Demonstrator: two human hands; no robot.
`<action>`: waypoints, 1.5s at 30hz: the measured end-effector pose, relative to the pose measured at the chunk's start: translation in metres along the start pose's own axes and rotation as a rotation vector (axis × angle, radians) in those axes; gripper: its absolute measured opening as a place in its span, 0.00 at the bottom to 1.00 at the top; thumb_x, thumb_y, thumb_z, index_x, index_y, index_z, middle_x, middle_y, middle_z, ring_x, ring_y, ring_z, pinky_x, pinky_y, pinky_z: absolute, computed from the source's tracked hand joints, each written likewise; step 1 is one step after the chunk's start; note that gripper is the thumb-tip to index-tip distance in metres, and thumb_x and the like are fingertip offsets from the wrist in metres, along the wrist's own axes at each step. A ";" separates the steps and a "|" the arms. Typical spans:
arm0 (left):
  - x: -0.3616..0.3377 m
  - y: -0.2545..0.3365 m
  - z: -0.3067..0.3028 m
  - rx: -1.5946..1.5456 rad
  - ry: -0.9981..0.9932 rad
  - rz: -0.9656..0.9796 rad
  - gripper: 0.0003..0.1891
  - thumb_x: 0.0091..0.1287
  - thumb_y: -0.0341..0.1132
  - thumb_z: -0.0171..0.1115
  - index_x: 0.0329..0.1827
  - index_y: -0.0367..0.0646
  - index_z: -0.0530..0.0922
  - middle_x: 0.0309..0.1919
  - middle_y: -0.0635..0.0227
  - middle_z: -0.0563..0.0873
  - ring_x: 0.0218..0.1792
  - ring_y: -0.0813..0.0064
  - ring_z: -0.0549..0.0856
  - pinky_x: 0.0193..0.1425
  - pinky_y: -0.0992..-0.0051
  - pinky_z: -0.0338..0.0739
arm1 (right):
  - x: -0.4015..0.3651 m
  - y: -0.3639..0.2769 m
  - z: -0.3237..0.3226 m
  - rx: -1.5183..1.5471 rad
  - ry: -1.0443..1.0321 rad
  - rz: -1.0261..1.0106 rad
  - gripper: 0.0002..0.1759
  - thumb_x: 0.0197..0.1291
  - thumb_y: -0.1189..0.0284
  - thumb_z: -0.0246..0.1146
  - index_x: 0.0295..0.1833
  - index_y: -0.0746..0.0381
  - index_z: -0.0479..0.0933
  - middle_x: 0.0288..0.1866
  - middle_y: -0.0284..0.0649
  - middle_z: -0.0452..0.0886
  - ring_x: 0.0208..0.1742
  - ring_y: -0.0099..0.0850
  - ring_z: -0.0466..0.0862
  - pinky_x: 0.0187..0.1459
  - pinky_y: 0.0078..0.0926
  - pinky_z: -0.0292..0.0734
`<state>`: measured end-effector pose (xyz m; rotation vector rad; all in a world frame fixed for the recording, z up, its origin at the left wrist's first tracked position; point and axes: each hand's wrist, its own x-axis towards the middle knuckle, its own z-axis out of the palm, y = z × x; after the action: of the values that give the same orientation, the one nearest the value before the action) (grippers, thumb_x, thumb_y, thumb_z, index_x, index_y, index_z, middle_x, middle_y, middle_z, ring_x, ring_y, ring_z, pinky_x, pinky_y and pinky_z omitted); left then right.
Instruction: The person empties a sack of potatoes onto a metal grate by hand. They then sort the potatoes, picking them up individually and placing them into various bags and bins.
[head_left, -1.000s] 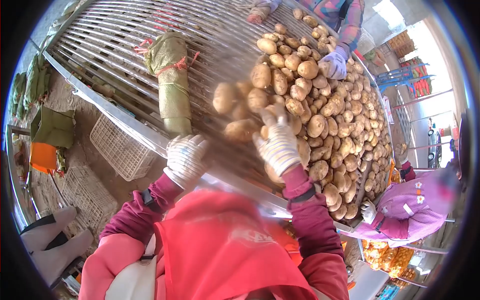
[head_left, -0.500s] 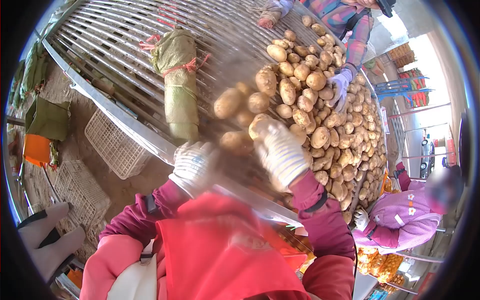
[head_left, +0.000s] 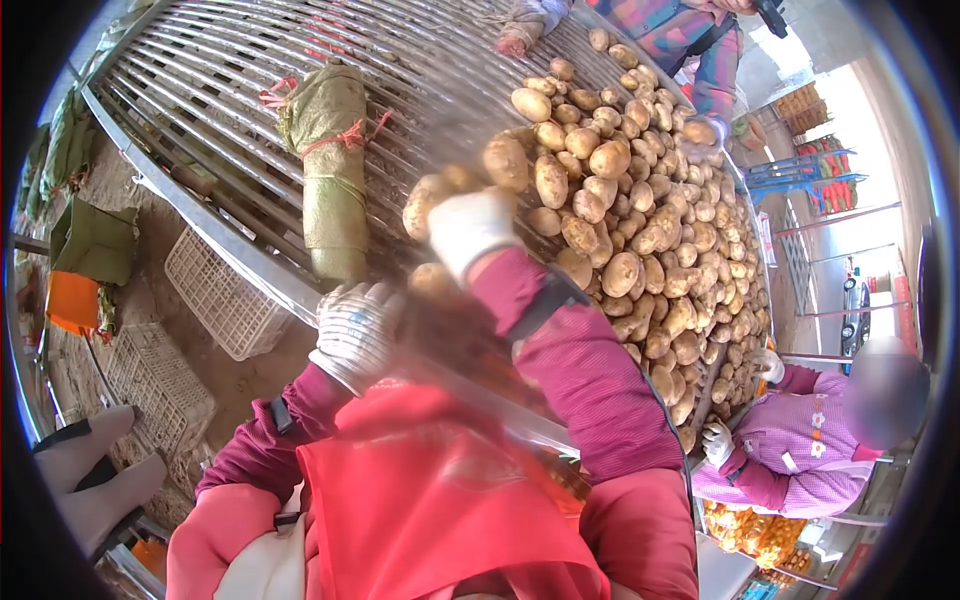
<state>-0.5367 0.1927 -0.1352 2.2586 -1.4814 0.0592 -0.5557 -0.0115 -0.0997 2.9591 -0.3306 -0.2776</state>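
My left hand [head_left: 357, 330], in a white striped glove, is at the near edge of the slatted metal rack [head_left: 190, 85], its fingers curled, with what is under them hidden. Just beyond its fingertips lies a rolled green sack bundle [head_left: 335, 185] tied with red string. My right hand [head_left: 470, 228], also gloved, reaches across to the left fringe of the potato pile [head_left: 660, 240]. It overlaps a few potatoes there, and its fingers are blurred and hidden. A loose potato [head_left: 432, 280] shows between my hands.
Across the rack a person in a checked sleeve [head_left: 712, 75] holds a potato [head_left: 700, 132]. Another person in purple [head_left: 800, 440] stands at the right with gloved hands at the pile. White plastic crates [head_left: 225, 290] and a green and orange container [head_left: 95, 240] are at the left.
My right hand has moved left and away from me, from the near side of the pile to its left fringe. My left hand stays near the rack edge. The far person's hand now holds a potato.
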 end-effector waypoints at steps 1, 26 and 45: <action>0.001 0.002 -0.002 0.012 -0.019 -0.015 0.07 0.64 0.39 0.62 0.33 0.46 0.81 0.30 0.64 0.81 0.38 0.58 0.83 0.45 0.55 0.74 | 0.010 0.026 -0.002 0.183 -0.038 0.030 0.08 0.57 0.69 0.64 0.34 0.59 0.87 0.30 0.45 0.87 0.33 0.42 0.88 0.33 0.46 0.80; 0.004 0.008 -0.002 -0.013 -0.019 -0.046 0.07 0.63 0.39 0.64 0.31 0.46 0.83 0.30 0.64 0.83 0.38 0.57 0.85 0.45 0.56 0.76 | -0.132 0.092 0.008 2.233 0.198 0.334 0.26 0.64 0.67 0.65 0.66 0.62 0.74 0.51 0.40 0.84 0.48 0.33 0.85 0.47 0.34 0.84; 0.001 0.009 -0.005 -0.041 -0.029 -0.039 0.08 0.64 0.40 0.63 0.32 0.46 0.82 0.31 0.63 0.84 0.38 0.57 0.85 0.45 0.54 0.76 | -0.021 -0.011 -0.006 -0.219 -0.028 -0.131 0.13 0.55 0.71 0.66 0.46 0.61 0.87 0.36 0.42 0.89 0.42 0.39 0.90 0.31 0.49 0.82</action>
<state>-0.5432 0.1904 -0.1274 2.2643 -1.4396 -0.0158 -0.5725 0.0049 -0.0926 2.7665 -0.1011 -0.3467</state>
